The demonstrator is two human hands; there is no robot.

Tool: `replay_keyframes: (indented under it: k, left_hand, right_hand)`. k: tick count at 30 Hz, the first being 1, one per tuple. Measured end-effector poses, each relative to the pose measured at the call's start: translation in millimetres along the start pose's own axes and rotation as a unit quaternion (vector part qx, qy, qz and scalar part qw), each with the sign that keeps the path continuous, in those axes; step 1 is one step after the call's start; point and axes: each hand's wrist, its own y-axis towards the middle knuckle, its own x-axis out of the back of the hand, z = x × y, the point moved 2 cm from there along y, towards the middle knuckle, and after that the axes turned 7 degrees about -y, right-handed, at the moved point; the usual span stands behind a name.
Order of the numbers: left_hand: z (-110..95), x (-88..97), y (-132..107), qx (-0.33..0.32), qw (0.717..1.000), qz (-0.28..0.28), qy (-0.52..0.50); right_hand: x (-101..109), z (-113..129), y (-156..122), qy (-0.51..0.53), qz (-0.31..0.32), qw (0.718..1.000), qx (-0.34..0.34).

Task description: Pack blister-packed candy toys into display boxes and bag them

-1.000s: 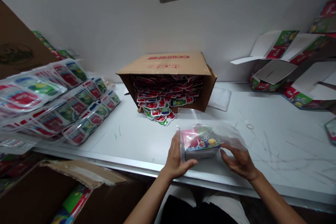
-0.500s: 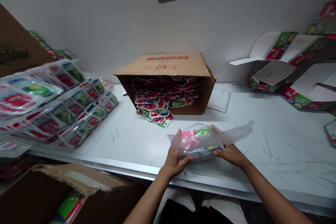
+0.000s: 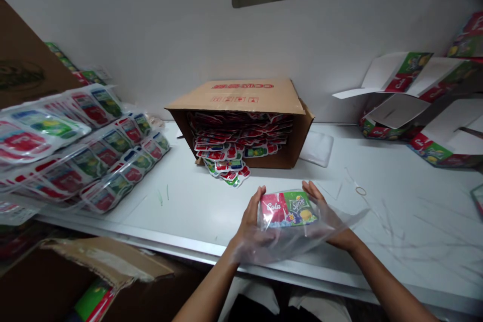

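Observation:
A small red and green box point(image 3: 290, 209) printed "Cola" and "Sprite" sits inside a clear plastic bag point(image 3: 281, 249) near the table's front edge. Around its left end my left hand point(image 3: 249, 226) is closed, the thumb partly veiled by the plastic. My right hand point(image 3: 327, 217) grips the opposite end through the bag, fingers at the far corner. The loose part of the bag droops toward me and sticks out to the right. Beyond my hands, a brown carton point(image 3: 241, 95) lies on its side, and several red and green sachets point(image 3: 232, 165) spill from its mouth.
Stacked sachet packs point(image 3: 109, 161) fill the table's left side. Open printed boxes point(image 3: 392, 110) stand at the right. A yellowish ring point(image 3: 360, 190) lies right of my hands, a clear plastic packet point(image 3: 317, 148) behind. Below the left edge is an open carton point(image 3: 109, 261).
The box has tilted so its printed face shows plainly. The bag's loose part has swung from across the box down toward me. The yellowish ring has come into sight.

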Motion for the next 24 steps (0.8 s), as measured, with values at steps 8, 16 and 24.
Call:
replay_keyframes:
  k: [8, 16, 24]
  left_hand:
    - [14.3, -4.1, 1.7, 0.114, 0.983, 0.053, -0.135]
    - [7.2, -1.6, 3.4, 0.000, 0.997, 0.001, -0.071]
    - [15.2, -21.4, -0.4, 0.091, 0.981, 0.012, -0.170]
  right_hand:
    - [-15.4, -29.3, -3.3, -0.045, 0.055, 0.997, -0.044]
    - [-4.5, -5.2, -1.7, -0.045, 0.005, 0.999, 0.003]
    - [-26.2, -21.3, -6.7, -0.042, -0.005, 0.998, -0.042]
